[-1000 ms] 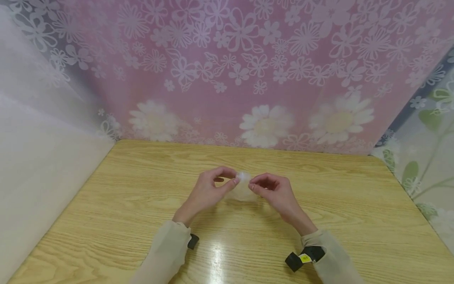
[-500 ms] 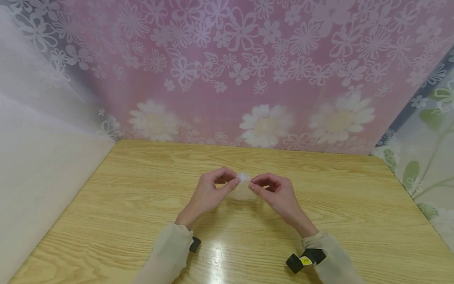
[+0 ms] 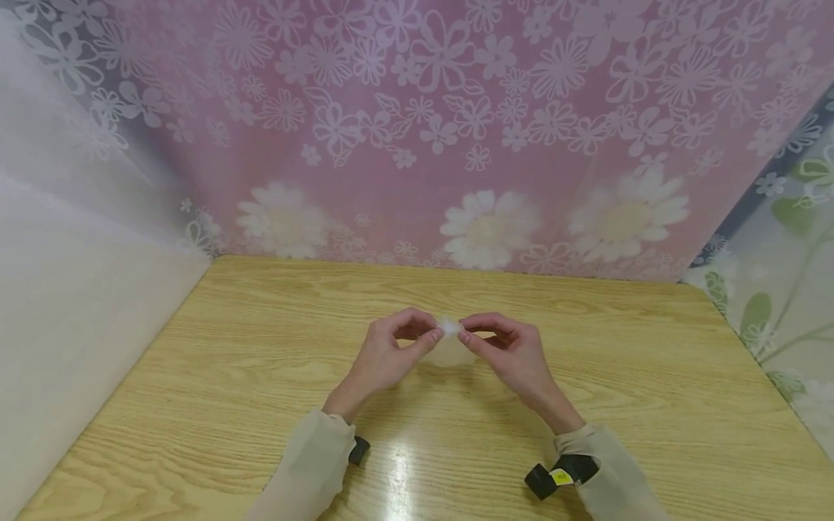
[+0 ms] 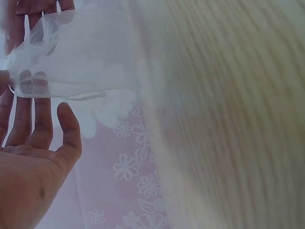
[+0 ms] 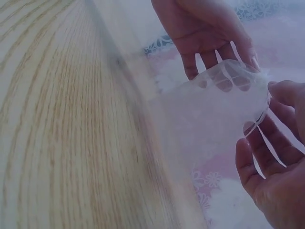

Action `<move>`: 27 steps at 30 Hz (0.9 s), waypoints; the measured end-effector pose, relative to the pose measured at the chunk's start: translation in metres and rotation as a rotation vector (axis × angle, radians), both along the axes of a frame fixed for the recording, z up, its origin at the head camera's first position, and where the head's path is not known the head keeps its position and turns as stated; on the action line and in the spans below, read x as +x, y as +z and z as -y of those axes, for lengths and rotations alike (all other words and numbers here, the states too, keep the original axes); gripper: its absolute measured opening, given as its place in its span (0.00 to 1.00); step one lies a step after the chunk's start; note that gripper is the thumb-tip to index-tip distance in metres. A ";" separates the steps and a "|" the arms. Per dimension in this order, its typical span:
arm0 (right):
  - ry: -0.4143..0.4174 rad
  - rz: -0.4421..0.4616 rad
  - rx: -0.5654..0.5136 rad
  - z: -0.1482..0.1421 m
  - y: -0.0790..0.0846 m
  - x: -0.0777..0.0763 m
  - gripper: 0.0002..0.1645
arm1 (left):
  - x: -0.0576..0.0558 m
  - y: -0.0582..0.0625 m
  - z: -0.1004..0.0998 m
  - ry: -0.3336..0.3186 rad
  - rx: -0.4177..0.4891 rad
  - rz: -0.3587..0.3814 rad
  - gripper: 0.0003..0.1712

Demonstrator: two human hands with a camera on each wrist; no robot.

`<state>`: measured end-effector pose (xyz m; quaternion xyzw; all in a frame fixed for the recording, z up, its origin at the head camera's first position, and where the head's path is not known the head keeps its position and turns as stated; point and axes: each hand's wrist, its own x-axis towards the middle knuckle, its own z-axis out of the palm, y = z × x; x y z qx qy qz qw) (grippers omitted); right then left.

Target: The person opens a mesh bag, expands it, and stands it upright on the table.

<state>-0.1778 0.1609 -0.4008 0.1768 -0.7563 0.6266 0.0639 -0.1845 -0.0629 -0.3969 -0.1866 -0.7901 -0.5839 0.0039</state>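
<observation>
A sheer white bag (image 5: pixel 200 114) is held over the table (image 3: pixel 195 376), between the two hands, its gathered edge at the top and its body hanging below. I cannot tell whether its lower end touches the wood. The left hand (image 3: pixel 389 352) pinches one side of this edge with thumb and finger; the right hand (image 3: pixel 511 356) pinches the other side in the same way, the fingertips near each other. A loop of thin string (image 4: pixel 101 95) lies along the bag near the left hand. Both wrists come out of beige sleeves (image 3: pixel 306 463); the right one wears a black band (image 3: pixel 576 468) with a yellow label (image 3: pixel 562 477). Behind the table there hangs a pink flowered cloth (image 3: pixel 391 145).
</observation>
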 end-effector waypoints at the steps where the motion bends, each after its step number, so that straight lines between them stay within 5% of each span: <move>1: 0.003 -0.004 -0.002 0.000 0.000 0.000 0.11 | 0.000 0.000 0.000 -0.004 0.002 0.000 0.04; 27: -0.028 -0.012 0.015 0.008 -0.004 0.002 0.05 | 0.001 -0.005 0.000 -0.036 -0.011 -0.031 0.02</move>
